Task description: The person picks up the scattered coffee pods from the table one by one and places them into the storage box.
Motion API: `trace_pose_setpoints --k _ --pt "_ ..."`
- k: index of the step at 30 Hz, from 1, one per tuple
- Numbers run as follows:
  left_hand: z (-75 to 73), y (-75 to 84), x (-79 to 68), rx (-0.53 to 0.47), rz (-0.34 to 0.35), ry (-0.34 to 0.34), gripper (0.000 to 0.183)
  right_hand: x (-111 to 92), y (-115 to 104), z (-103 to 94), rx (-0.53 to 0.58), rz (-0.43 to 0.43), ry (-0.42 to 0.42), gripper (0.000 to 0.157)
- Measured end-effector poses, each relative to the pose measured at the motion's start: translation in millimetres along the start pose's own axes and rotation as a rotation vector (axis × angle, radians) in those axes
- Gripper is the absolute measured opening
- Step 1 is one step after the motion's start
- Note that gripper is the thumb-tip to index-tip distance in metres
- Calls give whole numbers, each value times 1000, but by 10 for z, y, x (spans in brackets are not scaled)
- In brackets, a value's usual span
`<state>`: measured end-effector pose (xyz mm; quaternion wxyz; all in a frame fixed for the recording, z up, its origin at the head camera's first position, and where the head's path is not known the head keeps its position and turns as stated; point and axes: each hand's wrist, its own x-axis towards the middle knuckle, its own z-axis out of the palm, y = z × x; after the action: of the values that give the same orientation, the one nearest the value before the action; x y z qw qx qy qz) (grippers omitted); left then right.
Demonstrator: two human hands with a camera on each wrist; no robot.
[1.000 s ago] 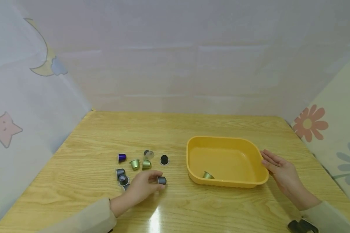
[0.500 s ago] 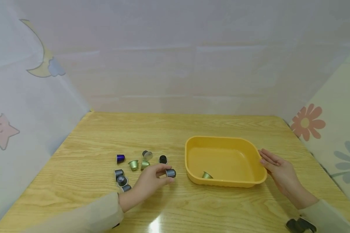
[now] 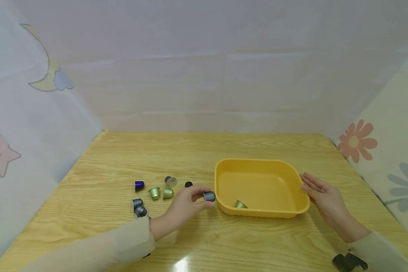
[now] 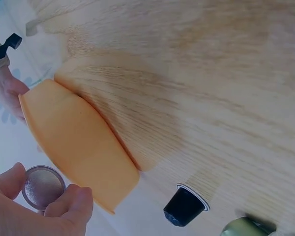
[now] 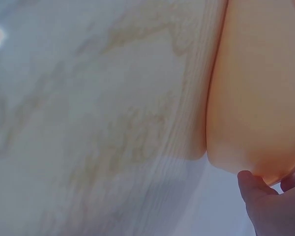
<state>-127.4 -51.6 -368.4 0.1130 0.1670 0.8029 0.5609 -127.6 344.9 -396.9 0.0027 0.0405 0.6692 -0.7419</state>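
Observation:
My left hand [image 3: 187, 207] pinches a dark grey coffee capsule [image 3: 209, 196] between thumb and fingers, right beside the left wall of a yellow plastic tub [image 3: 258, 213]. In the left wrist view, the held capsule's round silver lid [image 4: 43, 188] faces the camera. At the tub's right end, my right hand [image 3: 328, 202] touches the outer wall near the rim with extended fingers. The right wrist view shows its thumb [image 5: 250, 184] against the tub's side. One green capsule [image 3: 240, 204] lies inside the tub, near the front wall.
Left of the tub, several capsules lie on the wooden table [image 3: 204, 149]: a purple one [image 3: 139, 185], green ones [image 3: 154, 193], dark grey ones [image 3: 137, 204] and a black one [image 3: 188, 184] partly behind my left hand. Cloth walls [image 3: 176, 87] surround the table.
My left hand has carried the grey capsule rightward and slightly away from me, from near the loose capsules to the tub's left wall. The right hand stays at the tub.

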Motion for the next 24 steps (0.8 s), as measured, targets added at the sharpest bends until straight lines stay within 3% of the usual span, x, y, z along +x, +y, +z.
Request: trace_pose_setpoints --k 4,14,24 --pt "18 28 40 9 17 -2 41 1 8 4 25 -22 -8 32" --pt "80 25 204 113 52 -1 36 -2 20 20 41 -38 -4 32" --pt "170 63 358 34 58 -18 42 0 10 10 50 -29 1 30"
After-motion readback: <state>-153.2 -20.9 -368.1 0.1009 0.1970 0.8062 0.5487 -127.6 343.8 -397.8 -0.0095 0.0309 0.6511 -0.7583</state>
